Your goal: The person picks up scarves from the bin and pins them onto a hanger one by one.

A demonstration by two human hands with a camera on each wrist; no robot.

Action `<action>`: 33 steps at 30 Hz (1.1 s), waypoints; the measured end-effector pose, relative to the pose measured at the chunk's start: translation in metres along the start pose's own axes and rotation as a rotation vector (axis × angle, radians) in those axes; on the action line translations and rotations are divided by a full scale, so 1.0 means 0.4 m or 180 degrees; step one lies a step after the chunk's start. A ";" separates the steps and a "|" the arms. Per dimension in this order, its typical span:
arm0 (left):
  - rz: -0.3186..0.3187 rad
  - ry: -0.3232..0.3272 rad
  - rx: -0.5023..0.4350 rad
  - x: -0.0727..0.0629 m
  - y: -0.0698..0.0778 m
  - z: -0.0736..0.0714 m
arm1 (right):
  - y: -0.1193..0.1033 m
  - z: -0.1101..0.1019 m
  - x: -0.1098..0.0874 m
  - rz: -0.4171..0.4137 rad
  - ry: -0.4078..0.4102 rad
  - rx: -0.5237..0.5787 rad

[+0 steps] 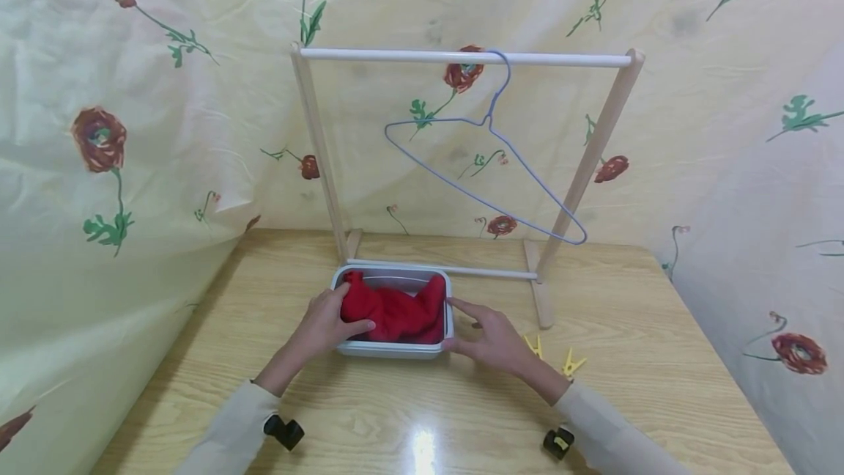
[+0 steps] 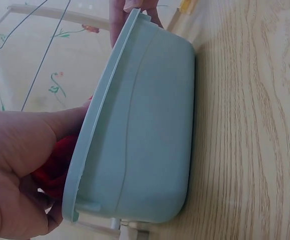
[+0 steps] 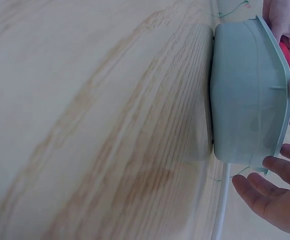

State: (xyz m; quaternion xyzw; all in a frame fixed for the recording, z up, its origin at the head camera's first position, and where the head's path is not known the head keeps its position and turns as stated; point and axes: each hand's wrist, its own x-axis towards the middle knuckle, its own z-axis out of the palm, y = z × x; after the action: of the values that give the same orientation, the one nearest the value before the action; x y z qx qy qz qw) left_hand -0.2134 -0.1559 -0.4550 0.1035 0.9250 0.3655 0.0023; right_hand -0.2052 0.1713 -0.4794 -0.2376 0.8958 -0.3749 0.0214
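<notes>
A crumpled red cloth [image 1: 395, 310] lies inside a pale blue-grey plastic basin [image 1: 395, 350] on the table. My left hand [image 1: 326, 321] reaches over the basin's left side and holds the cloth between thumb and fingers. The left wrist view shows the red cloth [image 2: 59, 162] between that thumb and the fingers, partly hidden by the rim. My right hand [image 1: 491, 339] is at the basin's right side, thumb by the near corner and index finger along the rim. In the right wrist view, the right hand's fingers [image 3: 280, 175] are loosely spread against the rim.
Behind the basin stands a wooden rack with a white top bar [image 1: 395, 56]. A blue wire hanger [image 1: 455, 185] hangs from that bar. Yellow clothespins [image 1: 571, 363] lie right of my right hand on the wooden table [image 1: 264, 284]. Flowered fabric [image 1: 165, 94] surrounds the table's back and sides.
</notes>
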 end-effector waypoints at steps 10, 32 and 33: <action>0.0126 -0.0082 0.0236 -0.006 0.007 -0.010 | 0.000 -0.003 -0.001 -0.0040 0.0006 0.0005; 0.0261 -0.0217 0.0102 0.003 0.014 -0.003 | -0.002 -0.002 -0.002 0.0025 0.0004 0.0003; 0.0249 -0.0214 0.0115 0.002 0.016 -0.006 | -0.001 -0.002 -0.002 0.0025 -0.0001 0.0005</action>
State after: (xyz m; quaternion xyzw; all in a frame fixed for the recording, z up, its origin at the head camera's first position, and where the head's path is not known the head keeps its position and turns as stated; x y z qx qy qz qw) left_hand -0.2132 -0.1528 -0.4491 0.1518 0.9261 0.3449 0.0171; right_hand -0.2046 0.1719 -0.4786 -0.2341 0.8965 -0.3755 0.0232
